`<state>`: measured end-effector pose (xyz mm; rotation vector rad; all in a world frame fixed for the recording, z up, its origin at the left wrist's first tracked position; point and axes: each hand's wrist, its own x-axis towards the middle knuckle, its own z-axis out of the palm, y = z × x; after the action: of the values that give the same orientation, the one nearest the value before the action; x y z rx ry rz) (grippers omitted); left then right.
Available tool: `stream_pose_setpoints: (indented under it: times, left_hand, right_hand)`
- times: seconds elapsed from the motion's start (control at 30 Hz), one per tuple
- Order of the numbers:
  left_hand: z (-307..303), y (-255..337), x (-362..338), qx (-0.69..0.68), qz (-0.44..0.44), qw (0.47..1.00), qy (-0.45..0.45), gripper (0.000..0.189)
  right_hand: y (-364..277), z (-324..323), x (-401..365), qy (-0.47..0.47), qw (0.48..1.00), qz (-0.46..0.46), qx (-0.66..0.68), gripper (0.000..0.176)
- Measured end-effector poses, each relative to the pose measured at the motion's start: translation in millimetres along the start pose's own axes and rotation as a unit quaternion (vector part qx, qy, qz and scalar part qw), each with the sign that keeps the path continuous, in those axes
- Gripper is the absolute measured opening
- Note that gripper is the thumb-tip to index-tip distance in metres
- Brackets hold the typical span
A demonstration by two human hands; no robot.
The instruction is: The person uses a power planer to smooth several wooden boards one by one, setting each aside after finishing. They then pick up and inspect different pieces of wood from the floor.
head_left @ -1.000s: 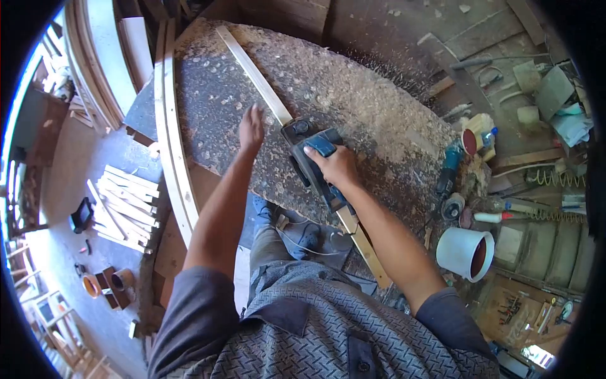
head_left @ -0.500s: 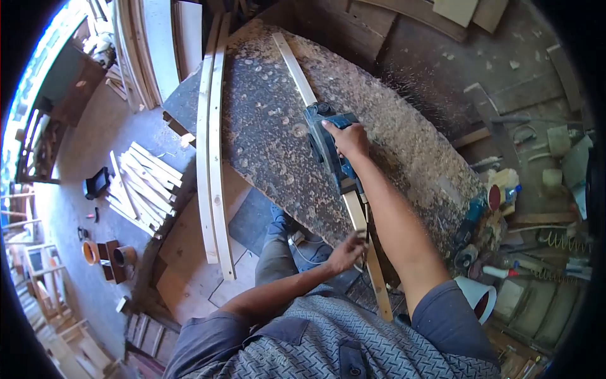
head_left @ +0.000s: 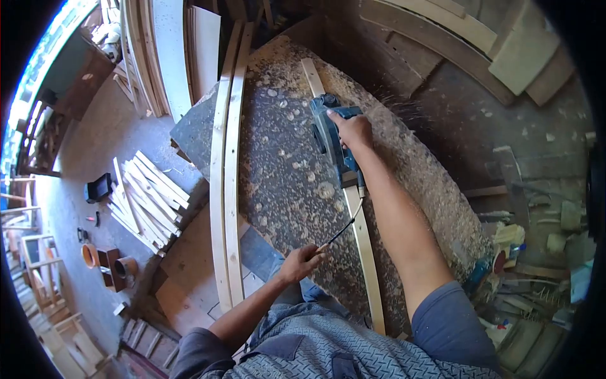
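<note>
My right hand [head_left: 355, 131] grips the handle of a blue-green electric planer [head_left: 328, 136]. The planer sits on a long, narrow wood strip [head_left: 365, 252] lying along the dark, shavings-strewn workbench [head_left: 284, 170]. Fine chips fly off to the right of the tool. Lower down, my left hand [head_left: 302, 262] is closed around the planer's black power cord [head_left: 341, 231], holding it out to the left of the strip. The cord runs up from there to the rear of the planer.
Two long wood strips [head_left: 226, 158] lie side by side across the bench's left part, overhanging its near edge. A pile of short sticks [head_left: 146, 202] rests on the floor at left. A disc-shaped tool [head_left: 483, 271] lies at the bench's right end.
The planer has moved forward along the strip toward its far end. My left hand has left the strip's near end, shifted left and now holds the cord.
</note>
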<state>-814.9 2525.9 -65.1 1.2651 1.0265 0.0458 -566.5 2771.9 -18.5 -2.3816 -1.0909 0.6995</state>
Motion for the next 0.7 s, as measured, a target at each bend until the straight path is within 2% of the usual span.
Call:
stream_pose_setpoints:
  times: [0.03,0.07,0.13,0.2,0.27,0.33,0.43,0.57,0.7]
  left_hand:
    - [-5.1,1.1,6.6,-0.030,0.038,0.999,0.009,0.037]
    - [-8.9,2.4,12.3,-0.033,0.038,0.999,0.014,0.037]
    - [-20.3,32.1,12.1,-0.002,0.042,0.998,0.053,0.040]
    - [-26.4,28.5,23.9,0.004,0.046,0.998,0.042,0.042]
    - [-31.5,27.5,33.3,-0.153,0.039,0.987,0.024,0.039]
    - [-43.1,32.4,39.8,-0.138,0.041,0.989,0.034,0.037]
    - [-58.0,30.2,49.1,-0.179,-0.002,0.984,-0.026,0.048]
    - [-65.1,29.4,57.6,-0.233,0.007,0.972,-0.040,0.060]
    - [-71.8,32.1,66.9,-0.222,-0.010,0.973,-0.070,0.060]
  right_hand:
    - [-18.2,-7.9,5.7,-0.031,0.999,0.019,0.021,0.068]
    - [-33.3,-11.0,12.6,-0.062,0.996,0.038,0.042,0.067]
    - [-49.2,-1.5,38.1,-0.041,0.998,0.028,0.034,0.066]
    - [-63.9,3.9,60.3,-0.041,0.998,0.026,0.049,0.067]
    - [-78.9,9.6,83.3,-0.046,0.997,0.033,0.054,0.067]
    - [-95.1,10.9,99.5,-0.051,0.997,0.027,0.045,0.066]
    - [-111.2,19.8,127.8,-0.046,0.997,0.026,0.054,0.064]
    - [-129.6,28.9,158.8,-0.043,0.996,0.022,0.072,0.062]
    - [-146.6,36.6,185.6,-0.036,0.996,0.020,0.080,0.063]
